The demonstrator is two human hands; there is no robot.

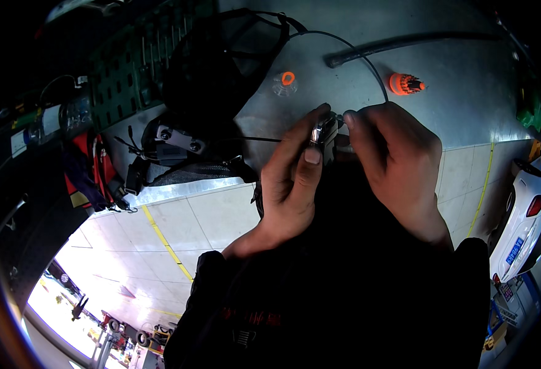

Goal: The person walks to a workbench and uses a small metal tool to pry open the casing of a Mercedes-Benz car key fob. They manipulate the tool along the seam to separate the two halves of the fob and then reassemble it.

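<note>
Close in front of my body, my left hand (pixel 288 190) is closed round a small flat device (pixel 327 132) with a shiny metal edge, its thumb pressed on the near face. My right hand (pixel 396 157) meets the device's upper right end, thumb and forefinger pinched together on a tiny part. That part is too small and dark to name. One thin black cable (pixel 350 49) arches over the bench and passes behind my right hand; another thin cable (pixel 255 139) runs to my left hand from the left. My fingers hide much of the device.
On the metal bench (pixel 338 86) stand an orange bit holder (pixel 403 84) and a clear container with an orange ring (pixel 288 79). A black rod (pixel 406 44) lies behind. Leftward are a black mesh bag (pixel 190 174), a metal bracket (pixel 181 139) and a green tool rack (pixel 116 80).
</note>
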